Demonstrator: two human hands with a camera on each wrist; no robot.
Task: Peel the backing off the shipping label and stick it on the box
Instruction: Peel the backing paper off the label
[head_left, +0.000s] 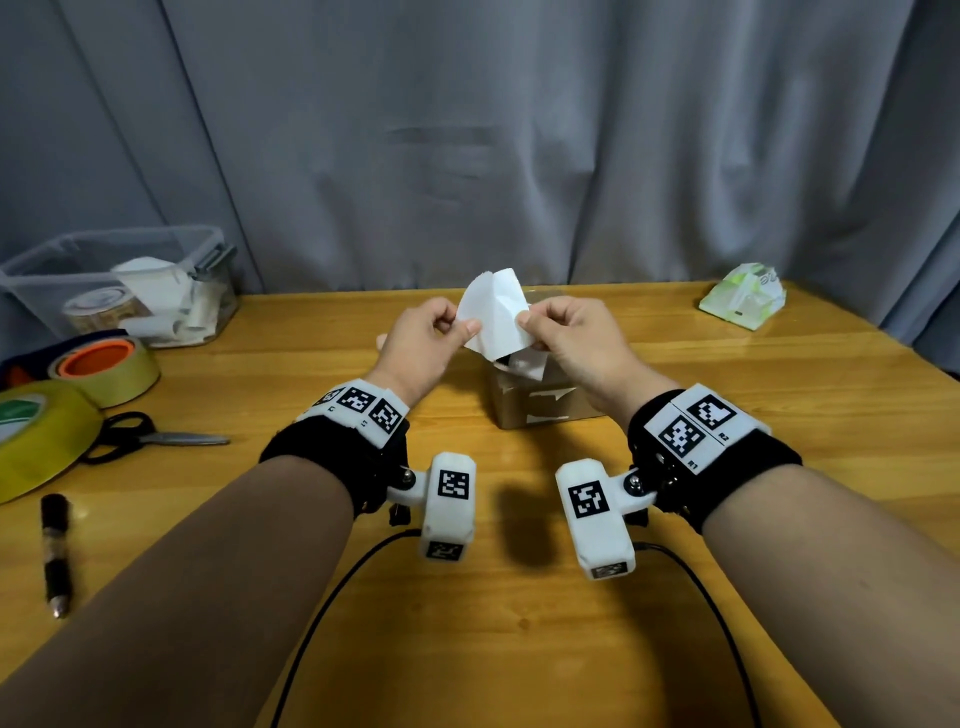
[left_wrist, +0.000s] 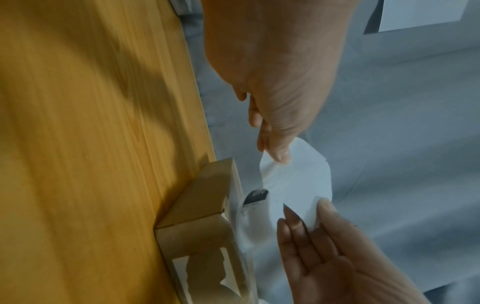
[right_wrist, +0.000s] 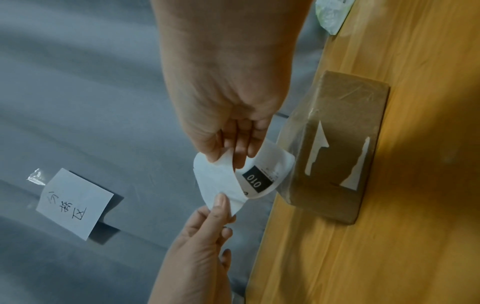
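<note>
— Grey curtain (head_left: 467, 130) hangs behind the wooden desk (head_left: 727, 415). What lies around?

— At the left, a clear bin (head_left: 119, 280), tape rolls (head_left: 106, 369), scissors (head_left: 156, 436) and a marker (head_left: 56, 551); at the far right, a tissue pack (head_left: 743, 301).

— And the label?

— The shipping label (head_left: 493, 312) is held in the air above the box (head_left: 540, 400), hiding part of its top. The left hand (head_left: 421, 343) has it in a pinching grip at one edge, the right hand (head_left: 571, 338) at the other.
</note>
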